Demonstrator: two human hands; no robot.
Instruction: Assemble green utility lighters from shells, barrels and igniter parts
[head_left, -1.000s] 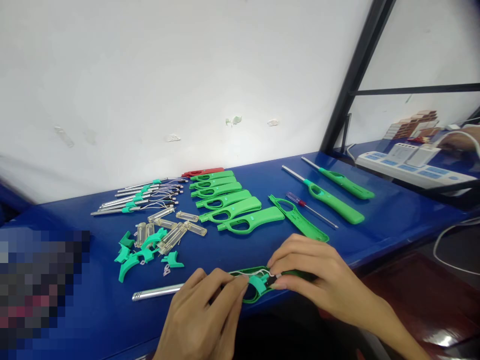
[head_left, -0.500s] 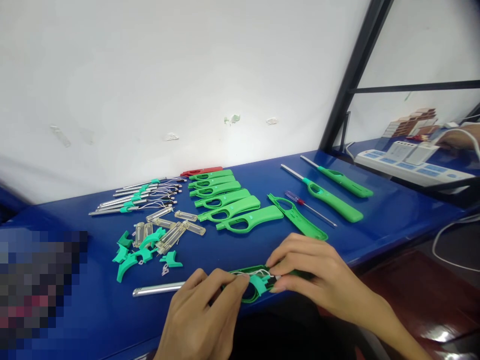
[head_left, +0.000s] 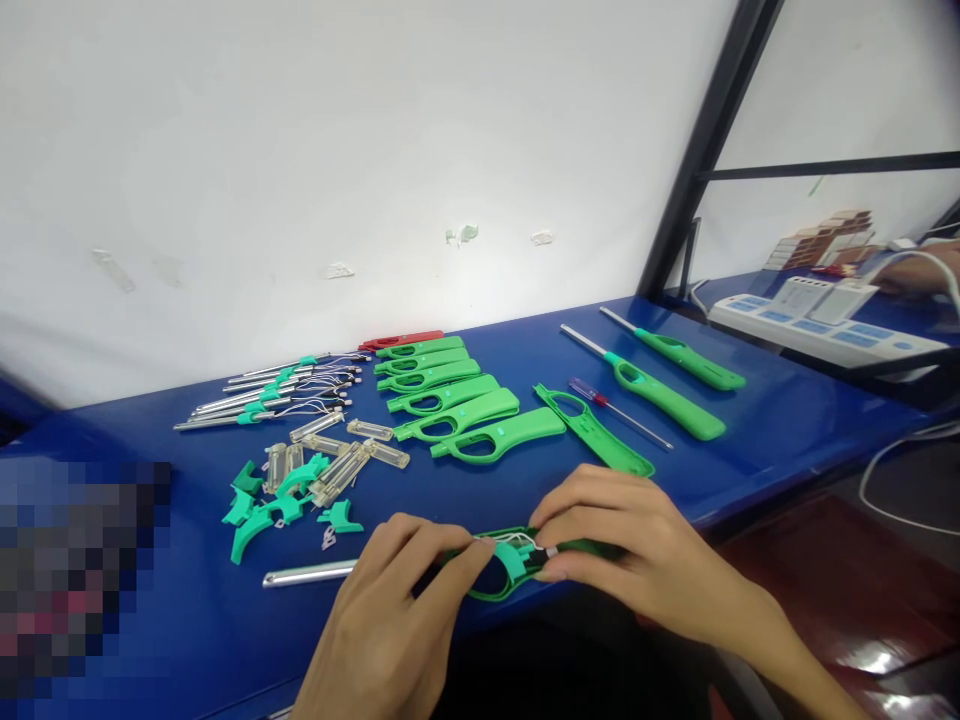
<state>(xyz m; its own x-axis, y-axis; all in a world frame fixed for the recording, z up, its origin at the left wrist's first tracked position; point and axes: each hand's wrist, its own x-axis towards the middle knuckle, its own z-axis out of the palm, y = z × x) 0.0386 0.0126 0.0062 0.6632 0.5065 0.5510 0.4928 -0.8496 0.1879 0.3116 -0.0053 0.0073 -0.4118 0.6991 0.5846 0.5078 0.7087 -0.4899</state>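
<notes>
An open green lighter shell (head_left: 491,593) lies at the table's front edge, with a silver metal tube (head_left: 307,574) jutting out to the left. Inside it sit a turquoise trigger (head_left: 514,562), white wires (head_left: 521,538) and a black igniter (head_left: 539,557). My left hand (head_left: 390,610) is closed over the front part of the shell, its thumb and fingertips near the trigger. With thumb and fingers, my right hand (head_left: 630,540) pinches the igniter's right end and touches the shell's rim. The rear of the shell is partly hidden beneath the right hand.
Left on the blue table (head_left: 202,620) lie turquoise triggers (head_left: 255,528), clear fuel tanks (head_left: 341,475) and wired metal tubes (head_left: 247,400). Green shells (head_left: 517,432) line the middle. To the right are a screwdriver (head_left: 630,420), two assembled lighters (head_left: 671,402) and a power strip (head_left: 817,325).
My left hand has shifted slightly left and its fingers have drawn back from the trigger, uncovering more of the shell's loop. The right hand keeps its pinch at the igniter.
</notes>
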